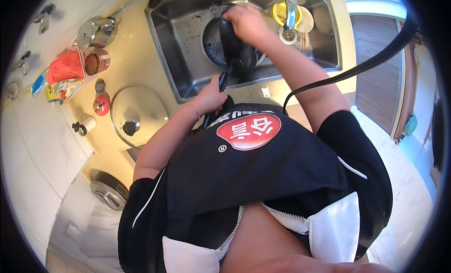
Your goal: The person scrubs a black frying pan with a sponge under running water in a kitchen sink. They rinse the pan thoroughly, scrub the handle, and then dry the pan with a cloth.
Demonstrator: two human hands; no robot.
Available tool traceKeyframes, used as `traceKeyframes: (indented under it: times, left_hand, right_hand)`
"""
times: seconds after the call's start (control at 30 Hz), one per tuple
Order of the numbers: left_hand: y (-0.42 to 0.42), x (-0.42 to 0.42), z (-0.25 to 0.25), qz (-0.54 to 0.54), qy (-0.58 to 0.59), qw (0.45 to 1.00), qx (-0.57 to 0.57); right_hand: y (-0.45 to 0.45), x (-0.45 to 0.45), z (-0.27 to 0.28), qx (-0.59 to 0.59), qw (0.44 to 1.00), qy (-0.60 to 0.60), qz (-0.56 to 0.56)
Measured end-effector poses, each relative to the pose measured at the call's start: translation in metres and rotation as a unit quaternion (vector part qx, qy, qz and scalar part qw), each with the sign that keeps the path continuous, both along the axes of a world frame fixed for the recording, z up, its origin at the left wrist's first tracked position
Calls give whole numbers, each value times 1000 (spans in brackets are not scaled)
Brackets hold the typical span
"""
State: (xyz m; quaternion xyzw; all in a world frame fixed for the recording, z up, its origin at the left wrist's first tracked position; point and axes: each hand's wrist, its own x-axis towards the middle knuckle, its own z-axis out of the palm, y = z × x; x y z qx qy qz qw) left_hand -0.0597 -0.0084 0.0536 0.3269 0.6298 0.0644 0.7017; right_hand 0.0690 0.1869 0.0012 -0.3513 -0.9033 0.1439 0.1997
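Observation:
My left hand (210,96) is closed around the black handle of a dark pan (239,58), at the front edge of the stainless steel sink (181,65). The pan is tilted up over the basin, its dark side towards me. At the far rim of the pan my right hand (246,22) has its fingers bent; a grey mesh-like thing (216,10) shows beside them, and whether the hand holds it or the rim I cannot tell. Below the pan lies a round, dark-bottomed vessel (211,43) in the sink, partly hidden.
Under the faucet (290,13), at the sink's right, are a yellow strainer (278,13) and a small drain basket (288,36). Left on the counter stand a glass lid (149,107), a steel pot (102,31), a jar (92,64) and a red bag (65,66). A black strap (338,75) crosses my right arm.

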Motion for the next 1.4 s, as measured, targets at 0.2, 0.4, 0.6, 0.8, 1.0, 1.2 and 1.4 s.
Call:
traceKeyframes:
  times: [0.2, 0.4, 0.6, 0.8, 1.0, 1.2, 1.4]
  left_hand:
    - [-1, 2, 0, 4, 14, 1000, 16]
    - [-2, 4, -4, -14, 30, 999, 37]
    - [-7, -4, -7, -20, 54, 998, -1]
    - [-21, 1, -26, -54, 102, 987, 113]
    - [-19, -5, -30, -77, 107, 984, 116]
    - [-27, -11, -42, -70, 110, 983, 132]
    - [-33, -16, -56, -88, 112, 978, 151]
  right_hand:
    - [-65, 21, 22, 28, 987, -3, 156]
    - [26, -10, -7, -16, 999, -7, -50]
    - [-67, 18, 19, -22, 988, -30, 147]
    - [-3, -10, 4, -30, 999, -33, 16]
    - [9, -1, -4, -16, 999, 13, -41]
    - [-33, 17, 13, 3, 994, 65, 88]
    - [61, 8, -55, -191, 963, 113, -152]
